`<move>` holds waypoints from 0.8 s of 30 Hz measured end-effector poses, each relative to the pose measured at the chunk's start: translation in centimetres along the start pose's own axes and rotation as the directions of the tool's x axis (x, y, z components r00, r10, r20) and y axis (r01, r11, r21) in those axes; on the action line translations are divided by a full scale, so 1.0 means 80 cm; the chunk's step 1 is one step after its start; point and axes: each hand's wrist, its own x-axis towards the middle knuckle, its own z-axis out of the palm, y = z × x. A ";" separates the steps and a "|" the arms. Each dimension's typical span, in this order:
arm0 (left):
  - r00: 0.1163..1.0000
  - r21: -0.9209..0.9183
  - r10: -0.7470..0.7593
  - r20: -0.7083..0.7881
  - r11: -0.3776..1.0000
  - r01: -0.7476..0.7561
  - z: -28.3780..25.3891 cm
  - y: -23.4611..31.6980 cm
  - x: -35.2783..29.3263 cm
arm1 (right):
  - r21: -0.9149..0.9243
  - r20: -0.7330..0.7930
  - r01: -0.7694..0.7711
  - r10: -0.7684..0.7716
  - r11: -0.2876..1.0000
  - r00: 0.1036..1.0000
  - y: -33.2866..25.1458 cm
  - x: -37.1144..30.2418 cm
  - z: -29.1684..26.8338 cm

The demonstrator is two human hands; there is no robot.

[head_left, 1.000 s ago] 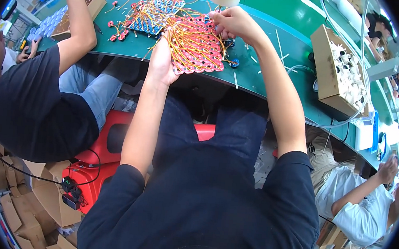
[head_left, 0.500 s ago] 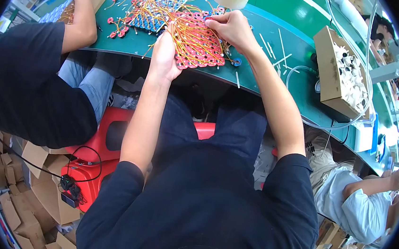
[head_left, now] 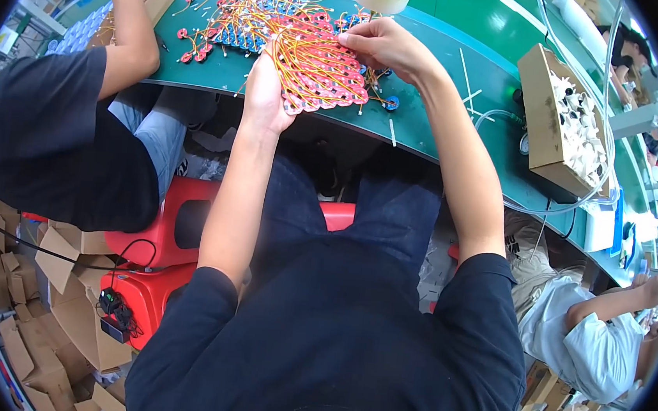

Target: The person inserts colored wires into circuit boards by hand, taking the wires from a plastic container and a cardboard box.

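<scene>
A red panel of small round circuit boards (head_left: 327,88), with many orange and yellow wires lying across it, is raised at a tilt near the bench's front edge. My left hand (head_left: 265,100) is closed on its left side, thumb up along the edge. At its upper right edge my right hand (head_left: 389,49) makes a pinch; what lies between thumb and fingertips is too small to tell. Just behind the panel, a blue wired panel of the same kind (head_left: 238,39) rests on the bench, partly covered by loose wires.
Small red round boards (head_left: 187,56) lie to the left, and a blue one (head_left: 390,103) to the right. White sticks (head_left: 465,76) are scattered on the green bench (head_left: 430,128). A cardboard box of white parts (head_left: 545,107) stands right. A co-worker's arm (head_left: 132,24) is at left.
The red panel and my left hand have shifted slightly left. My right wrist and forearm have swung a little to the right. The co-worker's hand at left has moved slightly left.
</scene>
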 end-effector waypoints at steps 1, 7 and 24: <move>1.000 0.007 -0.001 0.010 1.000 0.001 -0.001 0.000 0.001 | -0.125 -0.098 0.086 -0.099 0.988 0.990 0.003 0.000 0.005; 1.000 0.019 -0.016 -0.008 1.000 0.016 -0.008 -0.004 0.006 | -0.526 -0.316 0.245 -0.454 0.815 0.833 0.009 0.000 0.027; 1.000 -0.043 0.005 0.006 0.999 -0.005 -0.014 0.006 0.005 | -0.039 -0.306 0.238 -0.238 0.971 0.922 0.008 0.003 0.027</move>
